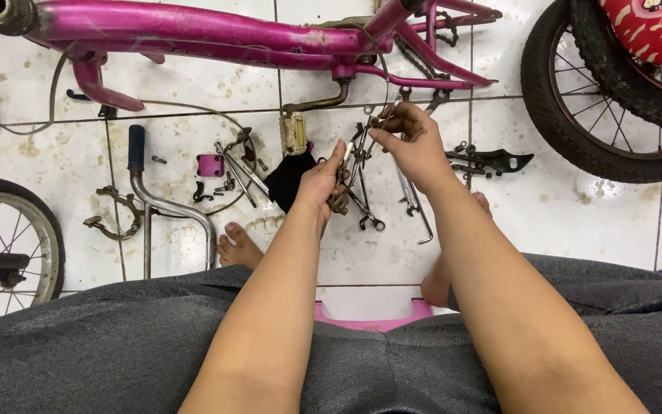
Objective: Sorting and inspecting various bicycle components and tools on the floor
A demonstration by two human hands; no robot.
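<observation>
Head view, looking down past my knees: both hands meet at the centre of the frame on a small metal brake caliper (358, 157). My left hand (322, 184) closes its grip on the lower end of the part, thumb up along its side. My right hand (415, 146) pinches the upper end between fingertips, grip shut on it too, where a thin cable (193, 107) seems to join, though I cannot tell exactly where it attaches.

The caliper hangs between the two hands, above the floor, its long axis running from lower left to upper right. The left hand is lower in the frame and nearer to me, the right hand above and right of it. The part looks dull grey, spindly, with rust-brown patches at its bottom end.

Just beneath it on the tiled floor (576, 222) lie spanners (411, 201) and a black rag (289, 178). A worn pedal (294, 132) sits just left of the hands. Along the top of the frame runs a pink bicycle frame (193, 32). A handlebar (164, 201) lies at the left, a spoked wheel (9, 253) at the far left edge, and another wheel (599, 100) at the upper right.
</observation>
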